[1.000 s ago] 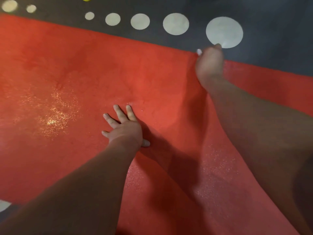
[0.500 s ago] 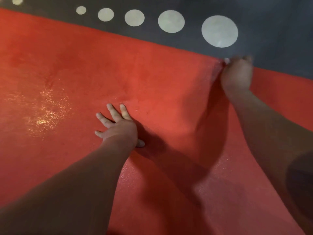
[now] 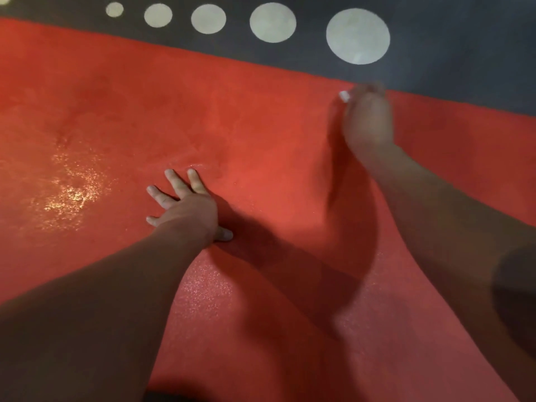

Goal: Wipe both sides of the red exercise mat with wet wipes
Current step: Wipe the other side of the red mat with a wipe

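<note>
Below, red exercise mat (image 3: 261, 117) overlies grey circle-patterned carpet (image 3: 464, 39).

Red exercise mat (image 3: 261, 126): spread flat over the dark rug (image 3: 464, 39). Its far edge runs just below the rug's row of pale circles (image 3: 272, 23) and slants down to the right. Surface matte and finely grained, with a wet glinting patch at the left, fainter sparkle at lower centre and slight ripples mid-mat.

Wet wipe (image 3: 344, 96): only a small white scrap shows, at the mat's far edge near the rug, at the fingertips of the blurred right hand (image 3: 368, 120). Grip unclear.
</note>
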{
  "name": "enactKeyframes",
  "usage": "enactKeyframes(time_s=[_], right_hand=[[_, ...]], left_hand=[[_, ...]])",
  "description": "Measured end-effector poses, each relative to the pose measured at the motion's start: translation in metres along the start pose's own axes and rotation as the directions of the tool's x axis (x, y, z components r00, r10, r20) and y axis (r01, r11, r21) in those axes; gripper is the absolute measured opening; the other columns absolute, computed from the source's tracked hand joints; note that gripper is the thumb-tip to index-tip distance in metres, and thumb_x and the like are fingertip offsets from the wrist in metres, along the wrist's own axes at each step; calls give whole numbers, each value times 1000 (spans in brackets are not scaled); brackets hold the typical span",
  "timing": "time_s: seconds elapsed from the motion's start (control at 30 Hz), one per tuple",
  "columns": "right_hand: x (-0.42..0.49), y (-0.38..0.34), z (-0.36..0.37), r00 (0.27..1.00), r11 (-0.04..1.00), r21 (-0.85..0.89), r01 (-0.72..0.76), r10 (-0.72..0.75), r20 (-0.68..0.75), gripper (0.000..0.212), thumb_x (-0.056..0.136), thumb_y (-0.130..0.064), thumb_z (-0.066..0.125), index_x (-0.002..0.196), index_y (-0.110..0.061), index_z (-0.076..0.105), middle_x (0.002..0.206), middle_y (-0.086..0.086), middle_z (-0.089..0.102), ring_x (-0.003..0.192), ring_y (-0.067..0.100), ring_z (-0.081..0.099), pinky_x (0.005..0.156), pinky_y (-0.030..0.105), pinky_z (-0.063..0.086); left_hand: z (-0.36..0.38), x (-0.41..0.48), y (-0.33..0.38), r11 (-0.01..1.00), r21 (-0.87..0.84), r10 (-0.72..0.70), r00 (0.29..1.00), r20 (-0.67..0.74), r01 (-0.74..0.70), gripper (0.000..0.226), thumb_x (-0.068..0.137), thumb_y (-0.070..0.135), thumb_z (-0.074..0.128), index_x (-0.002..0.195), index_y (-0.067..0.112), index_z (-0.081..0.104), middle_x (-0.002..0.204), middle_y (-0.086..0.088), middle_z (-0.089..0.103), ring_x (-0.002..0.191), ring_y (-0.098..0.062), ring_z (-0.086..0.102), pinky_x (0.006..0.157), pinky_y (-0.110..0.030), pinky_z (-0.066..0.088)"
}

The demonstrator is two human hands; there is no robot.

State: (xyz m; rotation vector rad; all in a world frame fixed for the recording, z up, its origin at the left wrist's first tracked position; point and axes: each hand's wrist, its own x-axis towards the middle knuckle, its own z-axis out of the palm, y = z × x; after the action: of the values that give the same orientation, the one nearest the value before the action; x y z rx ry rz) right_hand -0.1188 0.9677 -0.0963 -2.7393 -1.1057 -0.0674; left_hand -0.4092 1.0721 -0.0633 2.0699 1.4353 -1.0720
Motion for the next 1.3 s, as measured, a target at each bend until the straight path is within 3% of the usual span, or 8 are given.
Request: enactKeyframes(time_s=[0.1,0.27,0.5,0.73,0.93,1.03,1.17,1.3], right_hand=[[-2,6,3,994,995,-9,-102,102,-28,28,98,-14,39,114,-4,60,119,21,58,105,34,56,89,33,41],[-53,-98,14,967,946,270,178,-219,130,29,91,-5,42,107,-7,66,102,18,60,91,35,59,83,38,42],[-112,-137,11,665,656,371,658,-737,123,36,96,-30,40,106,-9,68,94,13,54,87,31,56,75,38,46],[-43,-123,18,956,945,211,248,-275,105,30,97,-22,45,102,-6,70,103,17,55,87,37,60,79,38,46],[-125,-169,6,618,638,381,669,-762,191,15,94,-15,55,102,-7,65,95,13,54,88,33,57,74,39,48],[-74,-159,16,727,717,349,604,-675,128,27,92,-14,49,109,-11,70,99,14,57,91,35,59,82,40,50],[-5,-140,21,971,955,196,222,-234,43,25,95,-9,50,107,-10,73,106,18,59,85,36,63,82,38,50],[-56,-175,18,870,835,367,410,-479,116,21,94,-12,55,107,-11,72,95,14,58,82,33,60,76,40,50]], left_hand=[[0,-1,0,1000,-15,18,1000,-3,-18,148,72,44,89,152,20,-34,154,-16,-45,144,-55,-25,112,-76,19],[3,-5,-12,996,15,92,995,-44,-92,149,70,55,87,153,18,-31,156,-18,-42,144,-57,-22,111,-76,21],[-9,4,-63,979,89,197,965,-172,-184,147,62,62,88,161,21,-11,167,-11,-20,152,-48,-8,121,-62,19],[-20,17,-64,996,57,72,991,-109,-67,152,66,56,88,155,7,-26,160,-29,-27,144,-62,-11,120,-63,11],[-16,25,-66,999,6,54,995,-87,-54,155,64,52,91,154,10,-28,160,-24,-32,145,-60,-16,116,-71,17],[-16,26,-67,998,-24,61,995,-76,-63,156,63,50,92,153,12,-29,159,-21,-35,145,-58,-19,114,-73,18],[-20,26,-65,999,-28,36,998,-41,-38,156,65,48,92,151,14,-33,158,-19,-39,144,-58,-21,113,-73,22],[-22,23,-61,999,-36,21,1000,-12,-21,154,67,44,92,152,15,-32,157,-17,-42,144,-57,-24,110,-77,21]])
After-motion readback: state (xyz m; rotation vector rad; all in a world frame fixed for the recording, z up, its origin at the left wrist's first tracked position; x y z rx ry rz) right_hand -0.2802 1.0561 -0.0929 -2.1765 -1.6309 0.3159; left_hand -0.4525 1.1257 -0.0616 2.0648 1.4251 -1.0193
